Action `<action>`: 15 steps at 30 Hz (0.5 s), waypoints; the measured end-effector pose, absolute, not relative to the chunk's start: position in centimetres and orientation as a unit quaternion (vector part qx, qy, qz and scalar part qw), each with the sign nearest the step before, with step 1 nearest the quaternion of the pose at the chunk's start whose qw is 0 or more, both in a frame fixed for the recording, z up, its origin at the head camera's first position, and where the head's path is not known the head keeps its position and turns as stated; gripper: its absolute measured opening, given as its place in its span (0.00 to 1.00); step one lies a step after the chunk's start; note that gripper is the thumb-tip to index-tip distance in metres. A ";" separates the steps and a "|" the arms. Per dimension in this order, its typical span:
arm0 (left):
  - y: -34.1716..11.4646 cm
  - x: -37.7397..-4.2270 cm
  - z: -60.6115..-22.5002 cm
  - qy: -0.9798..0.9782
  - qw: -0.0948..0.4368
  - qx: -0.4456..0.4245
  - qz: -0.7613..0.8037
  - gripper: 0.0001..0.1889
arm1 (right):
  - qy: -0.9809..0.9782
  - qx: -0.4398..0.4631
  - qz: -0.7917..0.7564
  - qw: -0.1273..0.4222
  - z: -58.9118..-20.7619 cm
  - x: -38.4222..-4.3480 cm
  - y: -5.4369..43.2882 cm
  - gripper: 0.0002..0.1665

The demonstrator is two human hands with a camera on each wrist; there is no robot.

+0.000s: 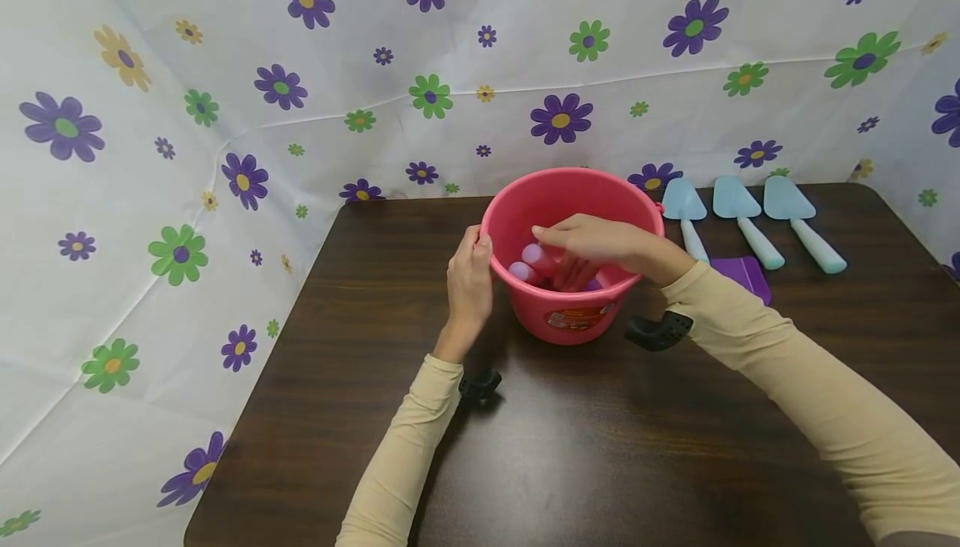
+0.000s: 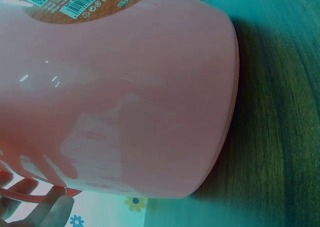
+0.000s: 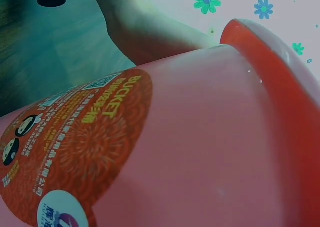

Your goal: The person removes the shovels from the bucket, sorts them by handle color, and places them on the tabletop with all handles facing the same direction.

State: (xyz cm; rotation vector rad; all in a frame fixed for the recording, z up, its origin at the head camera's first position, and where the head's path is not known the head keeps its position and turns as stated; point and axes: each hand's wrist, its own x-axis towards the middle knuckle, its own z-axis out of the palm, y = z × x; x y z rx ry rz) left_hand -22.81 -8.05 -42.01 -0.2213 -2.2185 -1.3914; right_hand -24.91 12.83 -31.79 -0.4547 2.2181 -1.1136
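One pink bucket (image 1: pixel 540 313) stands upright on the dark wooden surface (image 1: pixel 360 322), toward the far edge. The person's left hand (image 1: pixel 470 276) grips its rim on the left side, fingers curled around it. The right hand (image 1: pixel 600 243) reaches down inside; its fingers are partly out of sight, so I cannot tell whether they hold anything. Beside that hand, within the bucket, sit two rounded light-purple ends (image 1: pixel 537 254) and a darker purple thing (image 1: pixel 592 284). An orange label (image 1: pixel 573 318) marked "BUCKET" is on the outer wall. To the right lie three trowels (image 1: pixel 759 243) with pale blue blades, near a flat purple piece (image 1: pixel 742 276) partly covered by the right sleeve (image 1: pixel 810 388). A flowered cloth (image 1: pixel 450 55) hangs behind.
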 end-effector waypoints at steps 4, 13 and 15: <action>-8.0 -22.9 -42.0 -0.816 0.252 -0.082 -0.514 0.29 | 0.838 -0.168 -0.433 0.287 -31.5 -24.6 13.0 0.31; -8.0 -23.0 -41.9 -0.817 0.259 -0.079 -0.510 0.28 | 0.843 -0.161 -0.445 0.255 -30.7 -24.4 14.1 0.23; -8.1 -23.1 -41.9 -0.817 0.258 -0.078 -0.509 0.28 | 0.843 -0.166 -0.443 0.255 -30.6 -24.5 14.3 0.22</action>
